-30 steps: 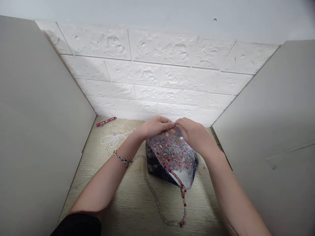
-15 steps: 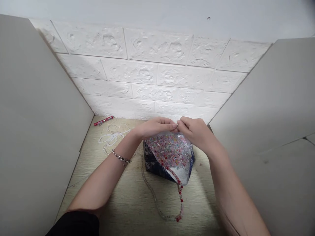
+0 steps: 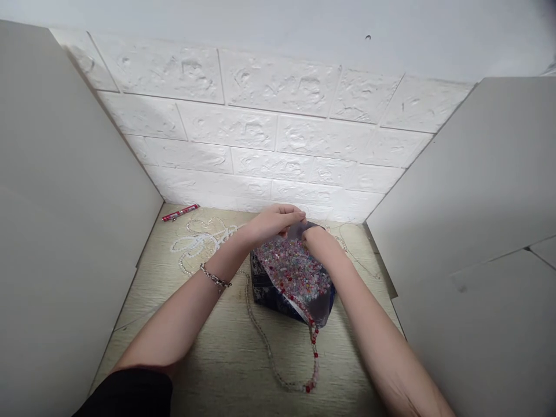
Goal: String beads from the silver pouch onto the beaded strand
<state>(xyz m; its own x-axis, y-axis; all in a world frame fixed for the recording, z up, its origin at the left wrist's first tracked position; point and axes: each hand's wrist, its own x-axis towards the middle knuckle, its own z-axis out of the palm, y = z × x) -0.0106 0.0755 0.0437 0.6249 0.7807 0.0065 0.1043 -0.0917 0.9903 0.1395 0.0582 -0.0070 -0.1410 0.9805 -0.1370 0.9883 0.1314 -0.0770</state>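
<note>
A dark blue patterned box or pouch (image 3: 278, 307) stands on the table, its open top filled with small pink, clear and coloured beads (image 3: 289, 263). Over its far left edge is my left hand (image 3: 278, 221), thumb and forefinger pinched together; anything between them is too small to see. My right hand (image 3: 321, 243) is curled at the right side of the beads, its fingertips hidden. From the front of the beads a string of red, pink and clear beads (image 3: 315, 353) hangs onto the table and loops round to the left.
A bright red pen-like item (image 3: 180, 212) lies at the back left. Near it are looped white and clear bead strands (image 3: 195, 240). A thin thread (image 3: 362, 260) lies on the table to the right. Grey panels stand at both sides, with a white brick-patterned wall (image 3: 252, 130) behind.
My right hand has moved from beside the left fingertips down and toward me, onto the beads. The thread at the right has come into view. My left hand has shifted slightly left, still pinched.
</note>
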